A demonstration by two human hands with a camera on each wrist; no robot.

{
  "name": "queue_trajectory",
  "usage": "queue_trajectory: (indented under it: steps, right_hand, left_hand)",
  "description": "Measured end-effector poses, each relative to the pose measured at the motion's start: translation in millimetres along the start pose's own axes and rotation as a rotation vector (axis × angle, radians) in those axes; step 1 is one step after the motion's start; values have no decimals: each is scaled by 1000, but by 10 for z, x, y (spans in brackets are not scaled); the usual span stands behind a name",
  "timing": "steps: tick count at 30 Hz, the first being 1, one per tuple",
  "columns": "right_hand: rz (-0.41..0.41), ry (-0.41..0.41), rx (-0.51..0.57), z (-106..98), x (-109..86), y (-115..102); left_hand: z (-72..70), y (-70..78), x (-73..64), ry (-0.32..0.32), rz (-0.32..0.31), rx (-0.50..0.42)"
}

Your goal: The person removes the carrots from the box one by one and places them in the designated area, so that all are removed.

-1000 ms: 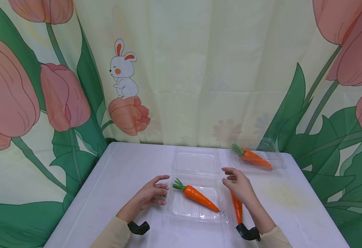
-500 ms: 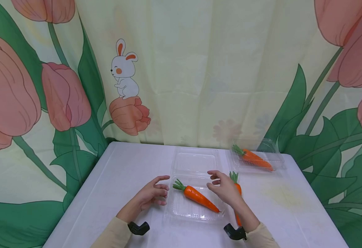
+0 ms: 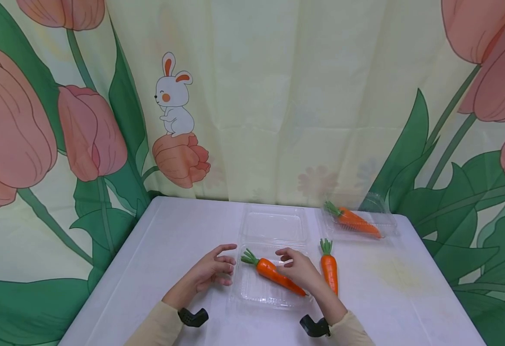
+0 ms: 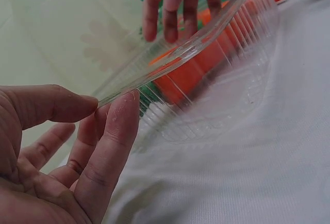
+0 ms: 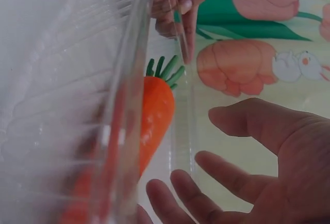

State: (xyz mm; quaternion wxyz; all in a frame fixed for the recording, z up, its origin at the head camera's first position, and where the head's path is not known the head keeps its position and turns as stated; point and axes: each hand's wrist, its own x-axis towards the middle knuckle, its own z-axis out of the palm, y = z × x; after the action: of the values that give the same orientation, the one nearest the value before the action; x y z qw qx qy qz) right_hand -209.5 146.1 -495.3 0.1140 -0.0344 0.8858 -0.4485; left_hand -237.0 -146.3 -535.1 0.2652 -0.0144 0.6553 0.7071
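Note:
A clear plastic clamshell container (image 3: 274,303) lies with its lid folded back, a carrot (image 3: 278,276) slanting across its base. At the container's left side is my left hand (image 3: 211,269); in the left wrist view its thumb and a finger pinch the clear rim (image 4: 180,54). My right hand (image 3: 301,271) hovers over the right part of the container and overlaps the carrot in the head view. Its fingers are spread and loosely bent, with nothing between them in the right wrist view. Just right of the container lies a second carrot (image 3: 329,271), its lower end hidden by the right arm.
At the back right corner stands another clear clamshell (image 3: 388,226) with a carrot (image 3: 353,221) inside. The white table (image 3: 183,223) ends at a curtain (image 3: 252,96) printed with tulips and a rabbit. A black camera (image 3: 314,326) sits on each wrist.
My right hand has moved left and slightly nearer, from over the second carrot to over the container, uncovering that carrot's leaves. My left hand and the carrots have stayed in place.

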Motion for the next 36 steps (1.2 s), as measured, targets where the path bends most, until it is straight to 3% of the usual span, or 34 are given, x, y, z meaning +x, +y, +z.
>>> queue_trajectory:
  steps: [7, 19, 27, 36]
  right_hand:
    - [-6, -34, -50, 77, 34, -1]
    - [-53, -24, -107, 203, -15, -84]
    - [-22, 23, -267, 341, 12, -75]
    - [-27, 43, -344, 359, 10, -82]
  left_hand:
    - [-4, -8, 5, -2, 2, -1]
    - [-3, 3, 4, 1, -8, -2]
    - [3, 12, -3, 6, -10, 5]
    - [-5, 11, 0, -1, -13, -3]
